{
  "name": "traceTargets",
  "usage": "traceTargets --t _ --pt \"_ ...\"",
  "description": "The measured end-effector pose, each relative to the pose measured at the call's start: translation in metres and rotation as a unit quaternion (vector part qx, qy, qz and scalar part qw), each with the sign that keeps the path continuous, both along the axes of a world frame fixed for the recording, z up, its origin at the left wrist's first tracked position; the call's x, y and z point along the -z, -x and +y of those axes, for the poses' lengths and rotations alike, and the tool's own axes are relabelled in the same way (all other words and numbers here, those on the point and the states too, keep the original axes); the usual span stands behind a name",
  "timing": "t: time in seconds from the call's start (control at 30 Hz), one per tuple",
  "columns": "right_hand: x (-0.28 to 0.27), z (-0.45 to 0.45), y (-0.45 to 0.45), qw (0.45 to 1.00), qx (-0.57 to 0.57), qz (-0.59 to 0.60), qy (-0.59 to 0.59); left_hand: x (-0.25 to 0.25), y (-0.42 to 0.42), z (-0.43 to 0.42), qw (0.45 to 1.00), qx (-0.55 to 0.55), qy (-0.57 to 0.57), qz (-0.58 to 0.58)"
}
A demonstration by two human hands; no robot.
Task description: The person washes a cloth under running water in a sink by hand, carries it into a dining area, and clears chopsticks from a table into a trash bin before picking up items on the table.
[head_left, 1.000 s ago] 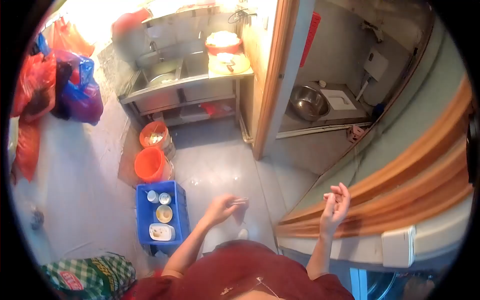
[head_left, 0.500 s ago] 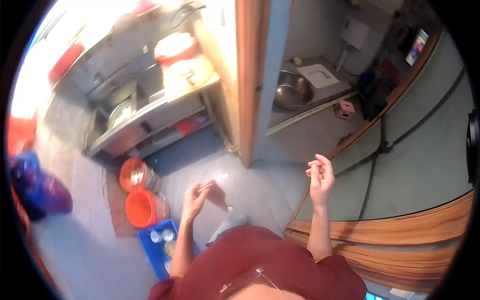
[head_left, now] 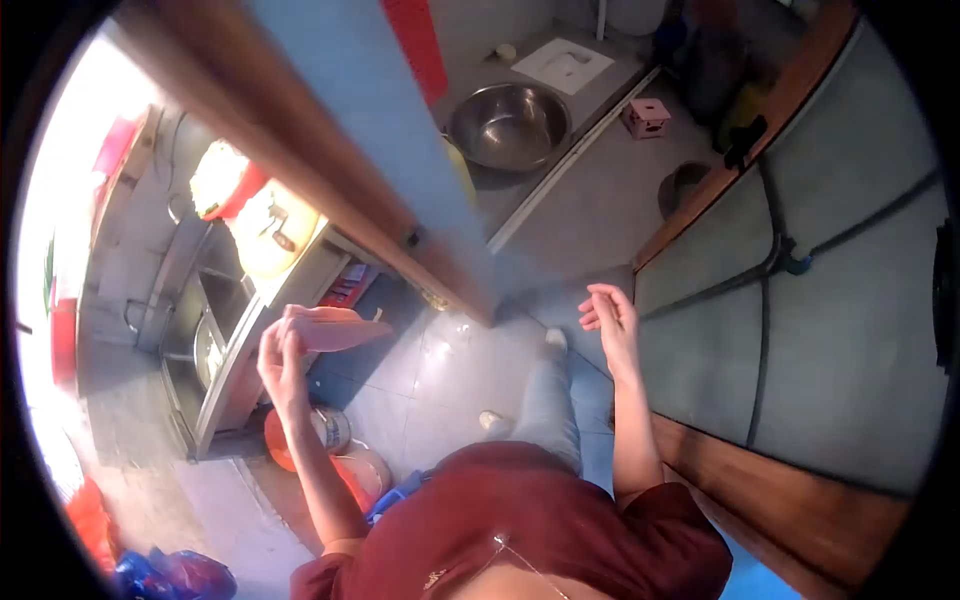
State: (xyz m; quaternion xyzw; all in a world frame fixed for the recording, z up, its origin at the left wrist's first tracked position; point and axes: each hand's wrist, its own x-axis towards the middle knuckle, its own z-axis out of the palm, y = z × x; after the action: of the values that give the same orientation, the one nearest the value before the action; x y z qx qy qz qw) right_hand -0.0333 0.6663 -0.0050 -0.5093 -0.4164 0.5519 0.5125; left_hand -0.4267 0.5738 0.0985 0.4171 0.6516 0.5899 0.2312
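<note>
My left hand (head_left: 284,362) pinches a thin pink cloth-like piece (head_left: 340,330) that sticks out to the right of the fingertips, in front of the sink counter. My right hand (head_left: 611,318) is raised on the right with loosely bent fingers apart and nothing in it. It is nearest to the grey-green door panel (head_left: 705,340) with the wooden frame. Below, my legs and light shoes (head_left: 556,341) show on the tiled floor (head_left: 440,360).
A wooden door frame (head_left: 370,210) stands ahead. Beyond it are a steel basin (head_left: 510,127), a white squat pan (head_left: 563,65) and a pink stool (head_left: 647,118). At left are a steel sink (head_left: 225,295), a cutting board (head_left: 262,240) and orange buckets (head_left: 279,441).
The view has turned right and come closer to the doorway. My left hand has moved out to the left with the pink piece, which now shows spread out.
</note>
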Motion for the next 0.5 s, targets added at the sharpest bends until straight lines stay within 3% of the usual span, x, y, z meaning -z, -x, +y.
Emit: traceTargets --t 0.1,0.23,0.27,0.37,0.4,0.47,0.5 --pt "0.041 0.062 -0.009 0.992 0.0 0.09 0.088 -0.028 -0.019 0.04 0.994 -0.078 0.017 0.081" --pt "0.142 0.189 -0.002 0.973 -0.04 0.104 0.202 -0.039 -0.057 0.096 0.948 -0.269 -0.138 0.096" --pt "0.157 0.212 0.003 0.965 -0.059 0.109 0.231 -0.026 -0.036 0.089 0.897 -0.323 -0.091 0.287" --pt "0.214 0.279 0.027 0.957 -0.117 0.105 0.244 -0.017 -0.043 0.099 0.76 -0.446 0.015 0.472" --pt "0.23 0.299 0.041 0.947 -0.133 0.107 0.271 -0.02 -0.043 0.107 0.75 -0.46 0.028 0.473" --pt "0.247 0.329 0.052 0.93 -0.197 0.137 0.278 -0.025 -0.04 0.123 0.842 -0.46 0.003 0.283" --pt "0.254 0.34 0.059 0.933 -0.192 0.127 0.276 -0.024 -0.036 0.135 0.86 -0.465 0.003 0.209"
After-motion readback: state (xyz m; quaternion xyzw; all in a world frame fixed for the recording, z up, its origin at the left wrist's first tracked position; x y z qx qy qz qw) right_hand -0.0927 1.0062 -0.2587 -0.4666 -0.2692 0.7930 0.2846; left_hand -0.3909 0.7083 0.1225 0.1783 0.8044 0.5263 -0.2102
